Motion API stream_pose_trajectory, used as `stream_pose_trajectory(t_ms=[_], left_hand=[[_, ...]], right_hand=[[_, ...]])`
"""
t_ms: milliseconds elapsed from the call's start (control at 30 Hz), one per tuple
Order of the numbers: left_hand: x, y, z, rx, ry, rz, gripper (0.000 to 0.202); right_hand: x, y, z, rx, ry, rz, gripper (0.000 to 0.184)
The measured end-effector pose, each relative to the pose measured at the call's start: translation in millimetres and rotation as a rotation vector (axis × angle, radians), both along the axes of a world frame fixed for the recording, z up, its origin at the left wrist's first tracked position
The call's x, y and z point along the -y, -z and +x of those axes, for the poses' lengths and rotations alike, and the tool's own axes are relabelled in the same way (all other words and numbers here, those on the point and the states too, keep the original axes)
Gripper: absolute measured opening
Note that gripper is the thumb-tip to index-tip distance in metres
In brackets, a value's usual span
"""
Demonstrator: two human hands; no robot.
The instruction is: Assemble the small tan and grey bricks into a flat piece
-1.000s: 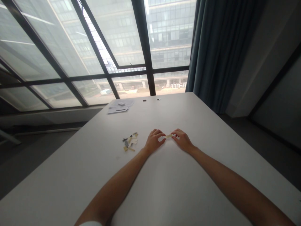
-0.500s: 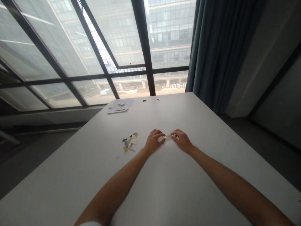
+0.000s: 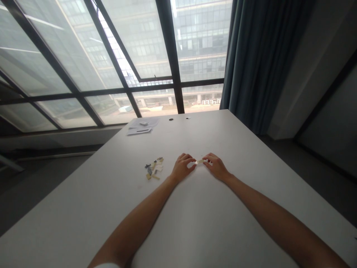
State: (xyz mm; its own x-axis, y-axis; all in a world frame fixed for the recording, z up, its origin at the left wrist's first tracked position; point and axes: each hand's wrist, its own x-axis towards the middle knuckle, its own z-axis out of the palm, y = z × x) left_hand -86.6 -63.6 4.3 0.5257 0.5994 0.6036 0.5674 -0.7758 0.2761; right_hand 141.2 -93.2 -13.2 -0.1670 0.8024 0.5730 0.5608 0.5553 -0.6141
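The strip [image 3: 200,161] lies between the two hands, its long axis running left to right, the right end tipped slightly away from the person. It is slim, pale yellow, whitish at the left end. Left hand [image 3: 182,166] and right hand [image 3: 216,166] each pinch an end, thumb and finger nearly together. Whether it touches the smooth white table [image 3: 181,216] I cannot tell. Small angular pieces [image 3: 154,169], yellow, grey and white, lie left.
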Motion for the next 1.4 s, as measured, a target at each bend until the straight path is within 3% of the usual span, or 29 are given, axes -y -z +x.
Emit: stream_pose_trajectory(t_ms=[1400], left_hand=[[-2.3,2.5,-0.3,-0.003,0.017,-0.024,0.014]], right_hand=[[-0.4,0.0,0.5,-0.012,-0.011,-0.003,0.013]])
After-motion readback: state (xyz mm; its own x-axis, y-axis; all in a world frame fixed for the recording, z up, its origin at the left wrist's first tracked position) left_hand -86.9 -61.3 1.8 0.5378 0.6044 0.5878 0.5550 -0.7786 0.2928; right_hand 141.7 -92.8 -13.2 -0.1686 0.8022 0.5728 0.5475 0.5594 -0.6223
